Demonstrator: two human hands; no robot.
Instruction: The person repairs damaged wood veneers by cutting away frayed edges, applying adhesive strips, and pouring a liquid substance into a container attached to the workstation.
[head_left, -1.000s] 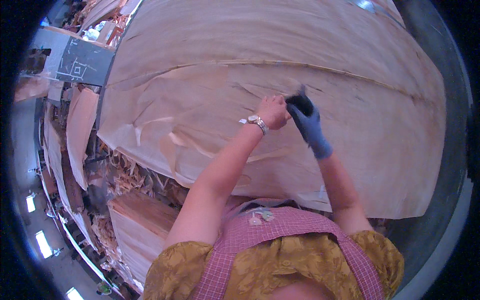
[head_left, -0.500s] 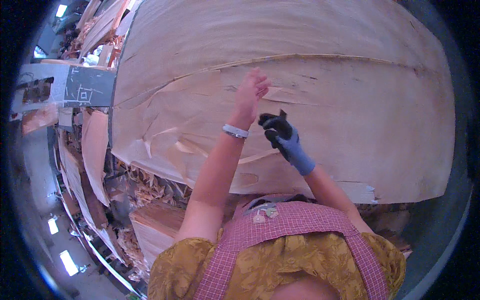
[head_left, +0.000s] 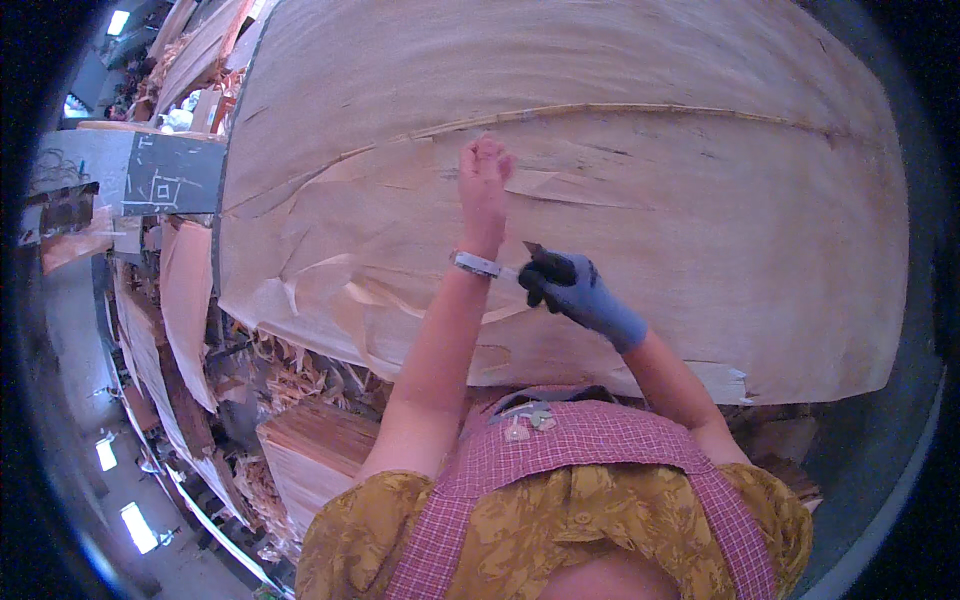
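Note:
A broad sheet of pale wood veneer (head_left: pixel 720 250) lies before me, with a long raised seam across it and loose, torn strips on its left part. Over the sheet, my bare left hand (head_left: pixel 485 185) has its fingers curled in and nothing visible in them. A white band (head_left: pixel 475 264) circles that wrist. Close beside it, my right hand (head_left: pixel 565 282), in a grey-blue glove with black fingers, is closed on a small dark blade-like tool (head_left: pixel 536 250) whose tip sticks out. A short pale strip (head_left: pixel 509 274) spans from the band to the gloved fingertips.
A grey-green board (head_left: pixel 175 175) with white markings adjoins the sheet's left edge. Veneer scraps (head_left: pixel 290 375) and a stack of wood sheets (head_left: pixel 315 450) lie at the lower left. Several long veneer pieces (head_left: pixel 187 300) lie further left.
My left hand has shifted slightly left, and its fingers have curled in. My right hand has moved down and turned, bringing its fingertips to the wristband, where the pale strip now shows.

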